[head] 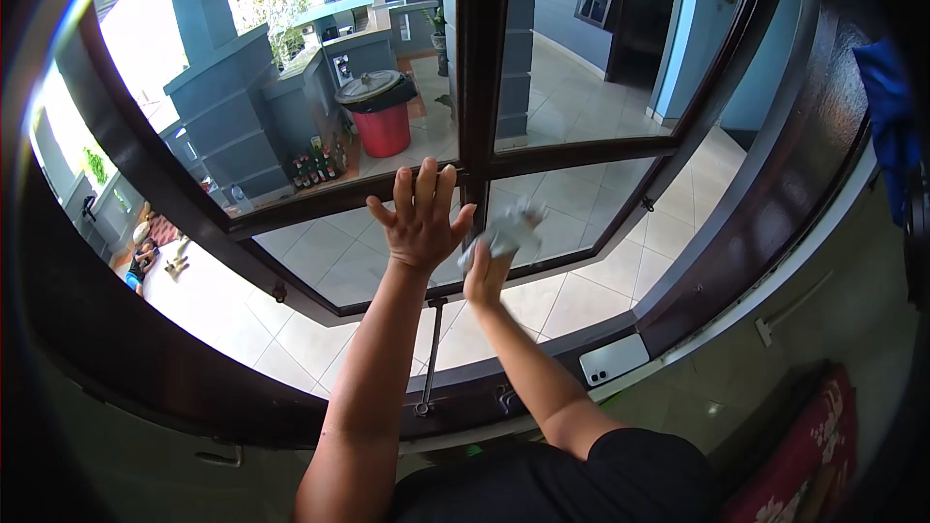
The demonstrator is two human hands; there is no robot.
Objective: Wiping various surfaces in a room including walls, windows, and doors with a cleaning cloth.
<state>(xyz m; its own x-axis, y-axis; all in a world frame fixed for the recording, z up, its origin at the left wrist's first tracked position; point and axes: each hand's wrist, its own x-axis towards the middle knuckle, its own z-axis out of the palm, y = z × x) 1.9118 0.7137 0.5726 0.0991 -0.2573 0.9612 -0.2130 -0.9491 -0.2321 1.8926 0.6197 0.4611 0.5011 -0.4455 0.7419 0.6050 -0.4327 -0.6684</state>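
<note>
A dark wooden window sash (476, 87) with glass panes stands swung outward before me. My left hand (421, 221) is spread, its fingers resting on the sash's crossbar near the middle upright. Just to its right, my right hand (488, 272) grips a crumpled whitish cloth (508, 232), blurred, at the lower right glass pane (574, 203). Whether the cloth touches the glass I cannot tell. Below the sash, a metal window stay (434, 356) runs down to the dark wooden window frame (240, 403).
A white smartphone (615, 359) lies on the sill to the right. Outside are a red bin (381, 129) with a lid, several bottles (317, 167) and a person (142, 261) on the tiled floor. Blue fabric (890, 116) hangs at right, above a red floral cushion (806, 450).
</note>
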